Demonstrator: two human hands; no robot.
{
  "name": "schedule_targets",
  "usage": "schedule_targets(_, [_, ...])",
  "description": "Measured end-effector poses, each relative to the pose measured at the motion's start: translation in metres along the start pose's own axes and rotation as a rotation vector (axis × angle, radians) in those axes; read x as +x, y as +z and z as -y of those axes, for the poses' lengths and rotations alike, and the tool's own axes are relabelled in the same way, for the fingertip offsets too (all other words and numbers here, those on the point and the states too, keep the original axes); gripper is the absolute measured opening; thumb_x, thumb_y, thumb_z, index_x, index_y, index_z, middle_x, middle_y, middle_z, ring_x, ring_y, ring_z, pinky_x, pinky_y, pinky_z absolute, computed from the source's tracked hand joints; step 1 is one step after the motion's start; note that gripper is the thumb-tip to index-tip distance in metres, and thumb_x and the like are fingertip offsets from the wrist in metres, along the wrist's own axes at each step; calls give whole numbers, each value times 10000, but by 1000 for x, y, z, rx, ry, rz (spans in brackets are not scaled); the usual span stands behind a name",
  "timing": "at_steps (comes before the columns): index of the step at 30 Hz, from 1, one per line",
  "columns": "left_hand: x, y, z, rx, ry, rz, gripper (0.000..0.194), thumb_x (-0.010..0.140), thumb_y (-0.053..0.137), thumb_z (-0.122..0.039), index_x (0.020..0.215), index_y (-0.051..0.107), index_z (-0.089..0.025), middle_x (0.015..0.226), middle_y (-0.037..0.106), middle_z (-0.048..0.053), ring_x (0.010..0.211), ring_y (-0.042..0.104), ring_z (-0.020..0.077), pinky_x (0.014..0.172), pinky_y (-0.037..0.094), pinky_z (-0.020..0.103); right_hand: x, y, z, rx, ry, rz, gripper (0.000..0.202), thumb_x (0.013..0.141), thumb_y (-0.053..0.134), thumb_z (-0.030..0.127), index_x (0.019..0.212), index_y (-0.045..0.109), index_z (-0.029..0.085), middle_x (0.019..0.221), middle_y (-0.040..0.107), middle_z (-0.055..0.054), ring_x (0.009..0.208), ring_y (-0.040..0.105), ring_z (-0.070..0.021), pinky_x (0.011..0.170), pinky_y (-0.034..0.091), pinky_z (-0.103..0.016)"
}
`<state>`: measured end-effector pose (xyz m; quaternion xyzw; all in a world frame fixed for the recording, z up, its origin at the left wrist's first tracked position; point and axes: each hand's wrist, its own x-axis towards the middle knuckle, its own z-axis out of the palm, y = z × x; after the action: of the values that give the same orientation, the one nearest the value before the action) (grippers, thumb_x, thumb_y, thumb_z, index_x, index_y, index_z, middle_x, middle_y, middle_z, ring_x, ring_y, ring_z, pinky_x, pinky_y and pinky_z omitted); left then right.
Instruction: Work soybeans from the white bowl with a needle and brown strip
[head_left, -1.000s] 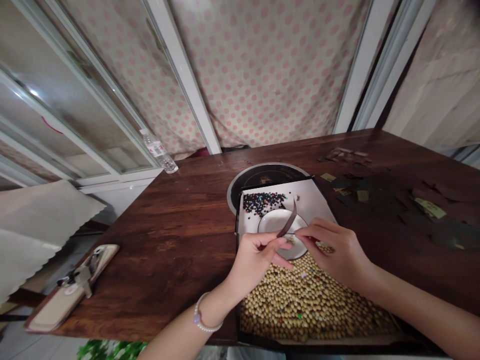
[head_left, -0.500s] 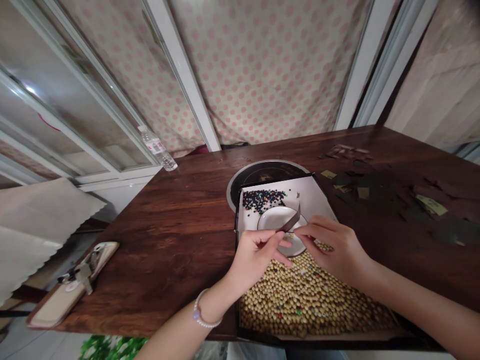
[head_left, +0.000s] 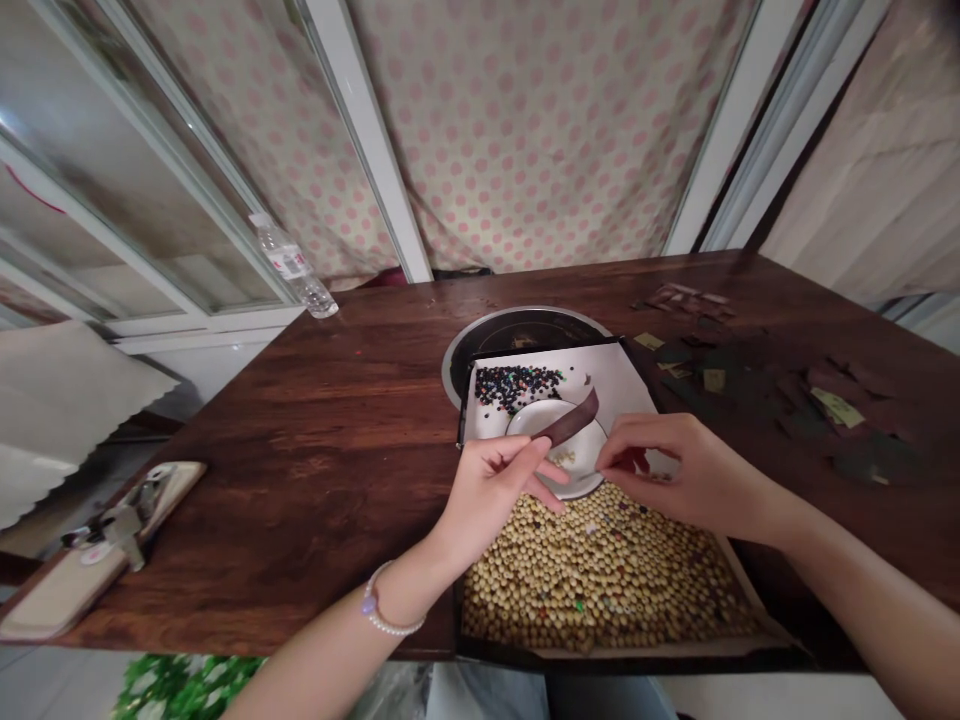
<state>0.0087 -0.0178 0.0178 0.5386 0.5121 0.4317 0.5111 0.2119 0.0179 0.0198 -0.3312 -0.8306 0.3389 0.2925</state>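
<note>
A dark brown strip (head_left: pixel 571 421), flat and narrow like a cut slip of card, is pinched at its lower end and slants up to the right over a white plate (head_left: pixel 559 455). The plate is small, round and shallow, with a few pale beans (head_left: pixel 564 457) in its middle; it lies in the tray (head_left: pixel 634 375) between a patch of dark beads (head_left: pixel 517 385) near the tray's far left corner and a wide bed of tan beans (head_left: pixel 600 575) filling its near half.

On the table (head_left: pixel 315 440) we see a tray (head_left: pixel 637 375): beads (head_left: pixel 517 385) at its far end, a plate (head_left: pixel 581 450) behind the beans (head_left: pixel 600 580). A bottle (head_left: pixel 292 268) lies far left, scraps (head_left: pixel 750 385) right.
</note>
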Motion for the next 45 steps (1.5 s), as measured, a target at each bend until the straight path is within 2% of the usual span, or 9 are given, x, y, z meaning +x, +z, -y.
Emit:
schedule_targets(5, [1,-1,0,-43,25,-22,299,865,558,-270,637,699,-138,457,653,7,421,618,115,514,465,228,-10,-10,4,-76,91,392,147,697,533,58,690,601,189,617,577,42,571,506,-86,523,395,-182])
schedule_targets(9, [2,-2,1,-65,30,10,296,873,556,-242,631,686,-133,476,656,-3,430,614,92,523,451,207,-16,-8,1,-201,146,511,130,674,503,58,659,552,178,616,539,42,588,475,-83,523,352,-179])
schedule_targets(17, [2,-1,-1,-19,23,24,304,879,543,-226,627,685,-131,465,645,-4,420,607,88,510,432,210,-18,-3,6,-206,133,578,104,685,502,87,695,547,180,661,557,22,609,487,-94,559,356,-195])
schedule_targets(26, [2,1,-2,13,29,34,310,875,543,-223,611,679,-132,467,643,-4,406,601,85,495,419,212,-20,-1,3,-231,140,568,119,654,500,63,692,536,170,692,556,3,633,478,-103,563,328,-206])
schedule_targets(32, [2,1,-1,8,31,36,306,873,546,-220,613,682,-130,456,638,-6,406,601,84,492,411,210,-21,3,-2,-237,123,585,98,647,491,77,654,489,175,653,527,32,605,450,-86,554,320,-194])
schedule_targets(45, [2,0,-2,25,36,48,309,877,548,-233,617,686,-137,465,644,-7,409,604,79,499,410,207,-20,6,-6,-175,139,576,99,624,505,80,631,496,179,585,519,61,534,439,-59,490,298,-164])
